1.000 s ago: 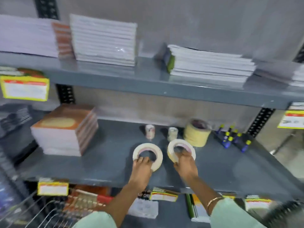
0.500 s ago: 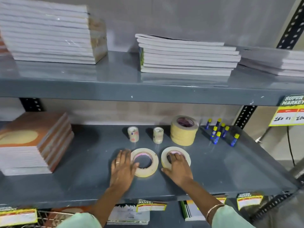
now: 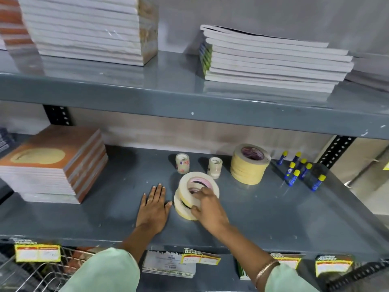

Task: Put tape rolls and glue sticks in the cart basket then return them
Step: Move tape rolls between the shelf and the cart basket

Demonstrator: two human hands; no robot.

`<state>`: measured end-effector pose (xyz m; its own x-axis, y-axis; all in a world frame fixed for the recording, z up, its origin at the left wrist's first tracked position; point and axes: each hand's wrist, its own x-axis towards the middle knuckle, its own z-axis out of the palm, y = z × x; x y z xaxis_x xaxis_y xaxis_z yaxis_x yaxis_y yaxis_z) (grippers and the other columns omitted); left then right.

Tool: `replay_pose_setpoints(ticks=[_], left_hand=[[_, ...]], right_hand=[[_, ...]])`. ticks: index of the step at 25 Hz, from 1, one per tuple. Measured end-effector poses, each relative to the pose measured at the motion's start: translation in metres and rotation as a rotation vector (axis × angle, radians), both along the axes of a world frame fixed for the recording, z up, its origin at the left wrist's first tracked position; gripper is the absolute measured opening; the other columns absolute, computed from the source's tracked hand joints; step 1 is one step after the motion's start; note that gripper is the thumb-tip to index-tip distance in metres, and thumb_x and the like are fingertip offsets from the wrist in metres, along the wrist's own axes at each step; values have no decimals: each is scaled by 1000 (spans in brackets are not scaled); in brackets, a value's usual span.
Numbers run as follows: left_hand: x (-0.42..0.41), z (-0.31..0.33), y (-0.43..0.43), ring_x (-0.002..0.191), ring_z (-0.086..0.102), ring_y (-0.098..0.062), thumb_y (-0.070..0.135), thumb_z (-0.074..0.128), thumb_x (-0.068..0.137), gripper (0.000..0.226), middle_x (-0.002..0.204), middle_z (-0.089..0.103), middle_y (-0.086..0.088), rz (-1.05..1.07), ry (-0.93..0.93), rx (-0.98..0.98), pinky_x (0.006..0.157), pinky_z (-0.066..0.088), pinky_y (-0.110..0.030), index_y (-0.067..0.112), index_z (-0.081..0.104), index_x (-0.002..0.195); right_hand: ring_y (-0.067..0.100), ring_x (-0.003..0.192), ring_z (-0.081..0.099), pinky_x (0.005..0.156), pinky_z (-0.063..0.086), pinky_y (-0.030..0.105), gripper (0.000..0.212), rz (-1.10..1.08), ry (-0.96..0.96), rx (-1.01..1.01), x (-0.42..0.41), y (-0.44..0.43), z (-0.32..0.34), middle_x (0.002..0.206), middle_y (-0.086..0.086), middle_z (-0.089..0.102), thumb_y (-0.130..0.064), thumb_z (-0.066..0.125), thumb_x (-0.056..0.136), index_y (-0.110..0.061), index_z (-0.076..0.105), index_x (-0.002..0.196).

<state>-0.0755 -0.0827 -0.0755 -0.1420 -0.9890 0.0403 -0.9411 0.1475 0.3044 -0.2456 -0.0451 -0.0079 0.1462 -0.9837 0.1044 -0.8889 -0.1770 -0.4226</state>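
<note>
Reaching forward over the grey shelf (image 3: 105, 211), my right hand (image 3: 207, 204) grips the upper white tape roll (image 3: 199, 184), fingers hooked into its core and thumb pressed against the outer rim. That roll is tilted, leaning on a second white tape roll (image 3: 184, 209) that lies flat on the shelf beneath it. My right forearm comes in from the lower right, a bangle (image 3: 266, 270) at the wrist just above the pale green sleeve (image 3: 282, 281).

My left hand (image 3: 153, 207) lies flat on the shelf just left of the lower roll, palm down, fingers straight and close together, thumb spread out toward the roll and almost touching it; it holds nothing. A ring (image 3: 149, 200) shows on one finger.

Behind the two rolls stand two small clear tape rolls (image 3: 182, 163), upright and apart from each other. To their right sits a stack of wide yellow tape rolls (image 3: 249, 165), and further right a cluster of blue glue sticks (image 3: 300, 169) with yellow caps, all standing upright near the shelf's right end.

A pile of orange-covered notebooks (image 3: 52, 163) rests at the left of the same shelf. The wire cart basket (image 3: 37, 275) shows at the lower left, under the shelf edge with its yellow price tags (image 3: 37, 252).
</note>
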Motion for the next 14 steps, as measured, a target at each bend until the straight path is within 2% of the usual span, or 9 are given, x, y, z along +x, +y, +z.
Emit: replay_pose_setpoints(ticks=[4, 8, 11, 14], left_hand=[[0, 0, 0, 145, -2, -19, 38, 22, 97, 57, 158, 2, -5, -5, -7, 14, 119, 1, -41, 13, 1, 144], [1, 0, 0, 145, -3, -18, 39, 21, 97, 57, 158, 1, -3, -2, -17, 8, 120, 0, -41, 15, 0, 143], [1, -2, 0, 145, -2, -18, 40, 19, 97, 56, 158, 1, -3, 0, -21, 2, 120, 1, -40, 15, 0, 144], [2, -2, 0, 145, -2, -18, 43, 10, 93, 59, 158, 2, -2, 2, -22, -10, 119, 1, -40, 15, 0, 144]], right_hand=[[29, 126, 44, 108, 38, 36, 47, 49, 157, 75, 15, -2, -11, 136, 13, 50, -14, 58, 84, -7, 51, 129], [28, 130, 40, 111, 33, 35, 59, 80, 223, 142, 14, -5, -15, 139, 12, 46, -21, 67, 82, -9, 44, 134], [29, 126, 45, 108, 36, 35, 51, 87, 258, 119, 14, -9, -9, 137, 14, 50, -13, 62, 84, -7, 48, 132], [32, 118, 52, 103, 43, 35, 43, 69, 209, 69, 2, -17, 10, 131, 16, 55, -14, 62, 84, -5, 53, 125]])
